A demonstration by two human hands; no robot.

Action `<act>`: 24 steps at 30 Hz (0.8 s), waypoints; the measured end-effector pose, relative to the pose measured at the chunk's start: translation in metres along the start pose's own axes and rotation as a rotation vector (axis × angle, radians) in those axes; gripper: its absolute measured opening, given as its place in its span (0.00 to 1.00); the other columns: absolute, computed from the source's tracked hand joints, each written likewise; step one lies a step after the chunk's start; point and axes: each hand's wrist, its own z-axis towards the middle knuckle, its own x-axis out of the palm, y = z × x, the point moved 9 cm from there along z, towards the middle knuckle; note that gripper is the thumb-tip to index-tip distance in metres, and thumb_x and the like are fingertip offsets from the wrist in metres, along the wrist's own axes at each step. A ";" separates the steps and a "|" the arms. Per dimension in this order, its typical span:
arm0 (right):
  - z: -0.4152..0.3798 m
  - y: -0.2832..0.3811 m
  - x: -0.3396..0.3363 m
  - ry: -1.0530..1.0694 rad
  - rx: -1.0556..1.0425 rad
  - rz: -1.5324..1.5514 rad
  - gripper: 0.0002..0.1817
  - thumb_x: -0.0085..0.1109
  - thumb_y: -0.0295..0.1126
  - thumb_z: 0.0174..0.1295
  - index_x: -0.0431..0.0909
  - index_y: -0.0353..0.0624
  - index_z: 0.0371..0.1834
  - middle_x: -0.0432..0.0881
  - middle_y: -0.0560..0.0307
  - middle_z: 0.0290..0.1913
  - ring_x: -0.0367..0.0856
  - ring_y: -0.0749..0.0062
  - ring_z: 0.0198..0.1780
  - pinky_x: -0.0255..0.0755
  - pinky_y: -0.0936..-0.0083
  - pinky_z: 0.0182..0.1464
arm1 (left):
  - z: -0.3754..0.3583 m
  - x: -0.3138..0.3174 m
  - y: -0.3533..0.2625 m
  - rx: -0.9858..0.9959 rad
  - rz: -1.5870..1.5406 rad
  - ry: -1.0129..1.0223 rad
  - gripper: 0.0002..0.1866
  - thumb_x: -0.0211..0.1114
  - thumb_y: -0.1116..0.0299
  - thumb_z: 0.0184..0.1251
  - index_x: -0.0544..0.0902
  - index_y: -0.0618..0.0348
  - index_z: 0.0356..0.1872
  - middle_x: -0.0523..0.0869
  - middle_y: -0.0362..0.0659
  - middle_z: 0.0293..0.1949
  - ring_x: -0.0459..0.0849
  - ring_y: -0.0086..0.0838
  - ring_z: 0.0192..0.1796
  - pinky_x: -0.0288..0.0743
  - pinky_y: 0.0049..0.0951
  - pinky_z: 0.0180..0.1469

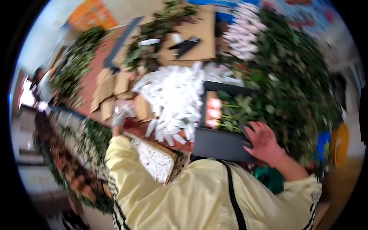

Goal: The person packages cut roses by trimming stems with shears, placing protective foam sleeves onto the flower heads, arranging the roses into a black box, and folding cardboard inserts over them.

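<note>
Pink roses (214, 112) in black box (222, 145), right hand (262, 142) splayed alongside, left hand (118, 120) blurred, grip unclear

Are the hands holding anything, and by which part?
It cannot be told: the right hand is at the right end of the dark box, its grip unclear; the left hand is too blurred.

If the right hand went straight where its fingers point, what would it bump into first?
Probably the black box with the pink roses. The right hand is right at its edge, maybe touching; blur hides the depth.
</note>
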 end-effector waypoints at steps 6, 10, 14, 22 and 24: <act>0.014 0.011 0.030 0.098 -0.064 -0.185 0.18 0.53 0.46 0.54 0.72 0.52 0.45 0.71 0.57 0.48 0.68 0.64 0.55 0.59 0.66 0.60 | -0.206 0.049 -0.234 0.753 0.106 -0.121 0.31 0.64 0.68 0.59 0.66 0.68 0.63 0.72 0.55 0.60 0.72 0.42 0.61 0.63 0.35 0.64; 0.027 0.008 0.021 0.213 -0.010 0.007 0.10 0.50 0.39 0.51 0.69 0.50 0.36 0.68 0.56 0.40 0.70 0.65 0.48 0.64 0.70 0.51 | -0.420 0.162 -0.333 1.307 0.221 0.562 0.23 0.71 0.64 0.45 0.78 0.54 0.46 0.79 0.45 0.40 0.77 0.38 0.42 0.69 0.34 0.43; 0.010 0.006 0.051 0.030 -0.196 0.174 0.13 0.52 0.40 0.54 0.71 0.50 0.40 0.71 0.56 0.42 0.73 0.61 0.47 0.70 0.71 0.48 | -0.466 0.225 -0.326 1.537 0.416 0.586 0.13 0.68 0.61 0.46 0.78 0.50 0.33 0.76 0.42 0.30 0.76 0.36 0.35 0.68 0.37 0.36; 0.080 -0.260 -0.096 -0.308 0.087 0.376 0.18 0.52 0.39 0.52 0.76 0.50 0.47 0.80 0.53 0.45 0.79 0.57 0.47 0.71 0.66 0.53 | -0.461 0.242 -0.332 1.545 0.293 0.668 0.05 0.67 0.67 0.45 0.82 0.51 0.26 0.75 0.39 0.21 0.77 0.35 0.28 0.68 0.36 0.30; 0.121 -0.341 -0.100 -0.404 0.229 0.232 0.15 0.52 0.37 0.53 0.76 0.50 0.44 0.81 0.53 0.41 0.79 0.56 0.47 0.71 0.64 0.52 | -0.461 0.243 -0.334 1.524 0.324 0.656 0.05 0.67 0.66 0.45 0.82 0.50 0.26 0.75 0.39 0.21 0.77 0.35 0.28 0.68 0.35 0.30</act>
